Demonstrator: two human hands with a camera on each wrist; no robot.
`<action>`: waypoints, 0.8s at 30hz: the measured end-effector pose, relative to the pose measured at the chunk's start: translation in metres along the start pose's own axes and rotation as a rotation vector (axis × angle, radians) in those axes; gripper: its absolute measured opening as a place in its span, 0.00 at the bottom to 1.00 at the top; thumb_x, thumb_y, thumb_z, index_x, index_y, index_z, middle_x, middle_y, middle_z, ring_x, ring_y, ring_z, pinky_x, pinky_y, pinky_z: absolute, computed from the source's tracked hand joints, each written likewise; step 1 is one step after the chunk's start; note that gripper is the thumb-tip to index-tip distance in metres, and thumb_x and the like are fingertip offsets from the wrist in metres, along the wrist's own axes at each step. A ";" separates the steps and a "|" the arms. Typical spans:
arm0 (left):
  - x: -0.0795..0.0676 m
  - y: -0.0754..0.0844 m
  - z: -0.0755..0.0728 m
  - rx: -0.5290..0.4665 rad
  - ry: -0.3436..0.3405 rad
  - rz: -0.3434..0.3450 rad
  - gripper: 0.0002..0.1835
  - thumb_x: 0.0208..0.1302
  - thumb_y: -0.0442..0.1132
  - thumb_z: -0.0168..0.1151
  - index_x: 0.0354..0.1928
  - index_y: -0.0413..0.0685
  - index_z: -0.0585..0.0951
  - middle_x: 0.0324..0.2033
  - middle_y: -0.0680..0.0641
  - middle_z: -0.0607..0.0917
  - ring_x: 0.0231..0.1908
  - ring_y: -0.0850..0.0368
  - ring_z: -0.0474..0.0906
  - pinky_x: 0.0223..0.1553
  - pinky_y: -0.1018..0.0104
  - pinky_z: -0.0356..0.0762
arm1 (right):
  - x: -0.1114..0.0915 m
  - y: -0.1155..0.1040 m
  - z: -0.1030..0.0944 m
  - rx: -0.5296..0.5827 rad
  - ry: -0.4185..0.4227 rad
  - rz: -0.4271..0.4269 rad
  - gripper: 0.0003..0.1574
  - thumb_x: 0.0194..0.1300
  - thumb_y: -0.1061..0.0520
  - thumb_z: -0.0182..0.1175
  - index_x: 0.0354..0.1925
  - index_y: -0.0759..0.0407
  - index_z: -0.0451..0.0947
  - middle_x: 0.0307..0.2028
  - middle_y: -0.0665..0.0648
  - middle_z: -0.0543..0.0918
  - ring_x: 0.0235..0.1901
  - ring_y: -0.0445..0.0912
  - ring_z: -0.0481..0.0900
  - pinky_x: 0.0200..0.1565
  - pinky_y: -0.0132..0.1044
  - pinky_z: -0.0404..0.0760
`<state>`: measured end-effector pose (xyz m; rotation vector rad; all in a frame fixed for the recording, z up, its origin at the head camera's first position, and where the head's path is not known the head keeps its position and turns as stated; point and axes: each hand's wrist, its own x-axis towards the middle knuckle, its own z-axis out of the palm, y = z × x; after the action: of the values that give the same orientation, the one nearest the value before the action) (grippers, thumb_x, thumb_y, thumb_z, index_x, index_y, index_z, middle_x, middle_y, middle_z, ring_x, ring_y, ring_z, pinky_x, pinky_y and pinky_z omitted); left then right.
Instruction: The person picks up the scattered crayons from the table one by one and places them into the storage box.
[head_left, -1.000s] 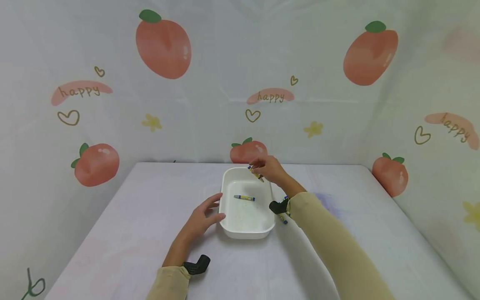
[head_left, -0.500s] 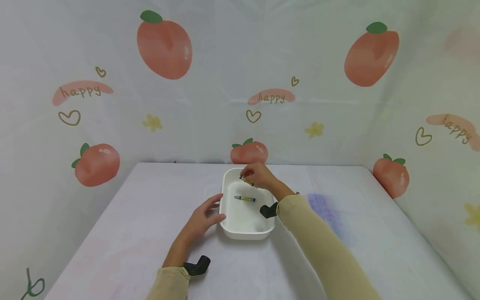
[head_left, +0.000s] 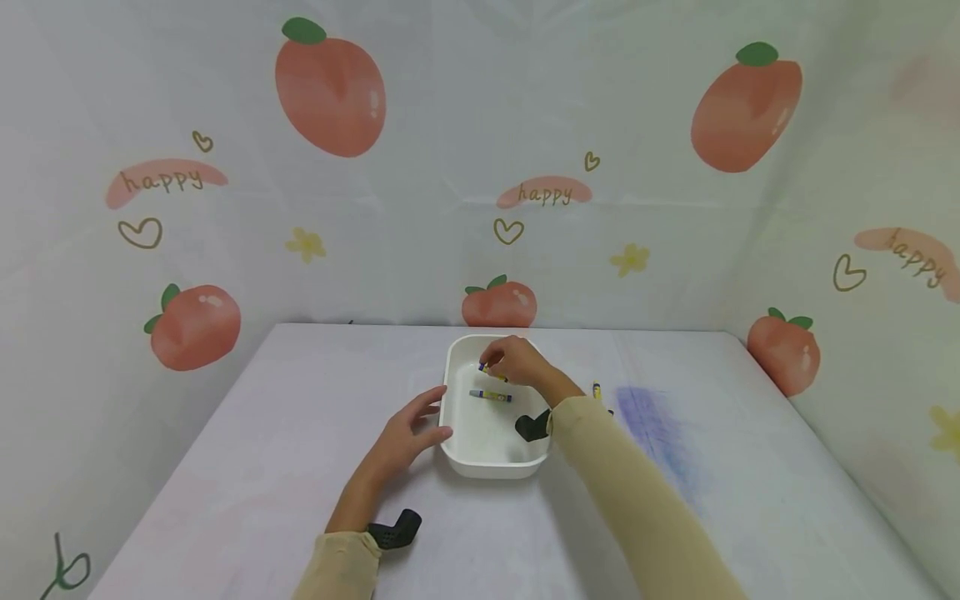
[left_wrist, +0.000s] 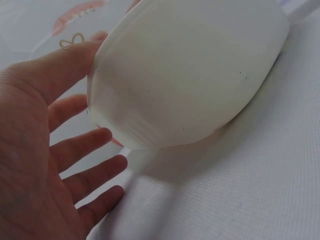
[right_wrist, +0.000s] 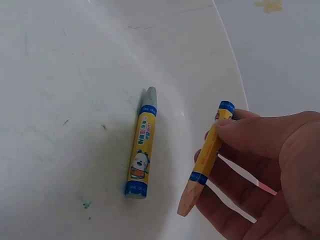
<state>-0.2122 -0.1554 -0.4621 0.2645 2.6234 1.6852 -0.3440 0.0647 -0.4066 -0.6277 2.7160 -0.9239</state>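
Note:
A white plastic tray stands on the table. Inside it lies a grey-tipped crayon in a yellow wrapper with blue bands. My right hand is over the far part of the tray and pinches a second crayon, peach-tipped, between thumb and fingers. This crayon slants tip-down beside the lying one. At the tray's left side is my left hand, its fingers spread and fairly straight. Its thumb touches the rim, while the other fingers stretch along the outer wall.
Right of the tray, another crayon lies on the white tablecloth, with the right sleeve hiding part of that area. A purple-blue smudge marks the cloth. Behind the table hangs a fruit-print curtain.
My right hand has moved from the tray's far right rim left and lower into the tray, carrying the peach-tipped crayon. The left hand and the tray stay where they were.

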 end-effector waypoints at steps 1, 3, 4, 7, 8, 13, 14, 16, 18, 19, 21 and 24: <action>0.000 0.000 0.000 0.001 0.000 0.001 0.35 0.60 0.46 0.68 0.70 0.60 0.69 0.66 0.52 0.70 0.63 0.47 0.68 0.62 0.42 0.66 | 0.000 0.000 0.000 0.005 -0.003 0.003 0.10 0.62 0.63 0.65 0.43 0.56 0.84 0.36 0.49 0.84 0.37 0.44 0.78 0.40 0.34 0.81; 0.000 0.001 0.001 0.003 -0.001 0.001 0.35 0.60 0.47 0.68 0.70 0.59 0.68 0.67 0.51 0.70 0.63 0.46 0.68 0.61 0.41 0.67 | -0.001 0.001 -0.001 0.020 -0.009 0.013 0.10 0.62 0.64 0.65 0.44 0.58 0.84 0.36 0.50 0.84 0.37 0.45 0.79 0.40 0.34 0.81; 0.000 0.001 0.001 0.004 -0.002 0.001 0.35 0.60 0.47 0.68 0.70 0.58 0.68 0.67 0.51 0.70 0.63 0.46 0.68 0.61 0.41 0.67 | -0.002 0.001 -0.001 0.030 -0.013 0.016 0.11 0.63 0.64 0.64 0.45 0.58 0.84 0.36 0.50 0.83 0.36 0.45 0.79 0.39 0.34 0.81; 0.000 0.000 0.001 0.005 -0.003 -0.002 0.35 0.60 0.47 0.68 0.70 0.59 0.68 0.67 0.51 0.70 0.63 0.46 0.68 0.61 0.41 0.67 | -0.004 0.001 -0.004 0.054 -0.016 0.011 0.12 0.63 0.64 0.63 0.46 0.60 0.83 0.36 0.51 0.83 0.37 0.45 0.79 0.39 0.35 0.82; 0.000 0.000 0.001 0.006 -0.003 -0.001 0.35 0.60 0.47 0.68 0.70 0.59 0.68 0.67 0.51 0.70 0.63 0.46 0.68 0.61 0.41 0.67 | -0.004 0.001 -0.005 0.065 -0.012 0.005 0.12 0.63 0.64 0.63 0.47 0.61 0.83 0.36 0.51 0.83 0.37 0.45 0.79 0.39 0.35 0.82; 0.001 0.000 0.000 -0.006 -0.008 0.026 0.35 0.61 0.44 0.68 0.70 0.55 0.68 0.66 0.49 0.71 0.62 0.45 0.69 0.62 0.42 0.66 | -0.009 0.003 -0.012 0.122 0.028 -0.041 0.14 0.62 0.66 0.63 0.47 0.64 0.82 0.35 0.53 0.84 0.36 0.45 0.79 0.35 0.36 0.82; 0.001 0.000 0.000 -0.008 -0.008 0.032 0.35 0.61 0.43 0.68 0.70 0.55 0.68 0.66 0.49 0.71 0.62 0.45 0.69 0.62 0.42 0.66 | -0.010 0.003 -0.014 0.134 0.037 -0.049 0.14 0.62 0.66 0.63 0.47 0.65 0.82 0.35 0.53 0.84 0.35 0.45 0.80 0.35 0.36 0.82; 0.001 0.001 -0.001 -0.014 -0.010 0.047 0.35 0.61 0.42 0.68 0.70 0.53 0.68 0.67 0.48 0.70 0.62 0.45 0.69 0.63 0.42 0.65 | -0.013 0.005 -0.017 0.153 0.052 -0.057 0.14 0.62 0.66 0.62 0.47 0.66 0.82 0.35 0.53 0.84 0.35 0.45 0.80 0.35 0.38 0.83; 0.000 0.001 -0.001 -0.014 -0.010 0.051 0.35 0.61 0.42 0.68 0.70 0.53 0.68 0.67 0.48 0.70 0.62 0.45 0.69 0.63 0.43 0.64 | -0.016 0.007 -0.020 0.169 0.071 -0.052 0.14 0.63 0.65 0.62 0.47 0.66 0.81 0.36 0.54 0.84 0.36 0.46 0.81 0.37 0.41 0.84; 0.000 0.001 -0.001 -0.010 -0.009 0.051 0.35 0.61 0.42 0.68 0.70 0.53 0.68 0.67 0.48 0.70 0.63 0.46 0.69 0.63 0.43 0.64 | -0.017 0.007 -0.022 0.177 0.081 -0.047 0.14 0.63 0.65 0.63 0.48 0.66 0.81 0.36 0.54 0.84 0.36 0.46 0.81 0.39 0.43 0.84; 0.000 0.002 0.000 -0.001 -0.007 0.048 0.35 0.61 0.43 0.68 0.70 0.53 0.68 0.67 0.48 0.70 0.62 0.45 0.69 0.63 0.42 0.65 | -0.020 0.010 -0.025 0.194 0.102 -0.041 0.14 0.63 0.64 0.63 0.48 0.66 0.81 0.37 0.55 0.84 0.36 0.48 0.81 0.40 0.46 0.84; -0.001 0.002 0.000 0.007 -0.002 0.031 0.35 0.60 0.44 0.68 0.70 0.54 0.68 0.67 0.49 0.70 0.62 0.45 0.69 0.62 0.40 0.65 | -0.026 0.014 -0.030 0.213 0.131 -0.031 0.14 0.64 0.64 0.63 0.48 0.66 0.81 0.37 0.56 0.83 0.37 0.53 0.81 0.41 0.50 0.84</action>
<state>-0.2113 -0.1542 -0.4603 0.3091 2.6377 1.6842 -0.3350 0.1023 -0.3904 -0.5865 2.6742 -1.2826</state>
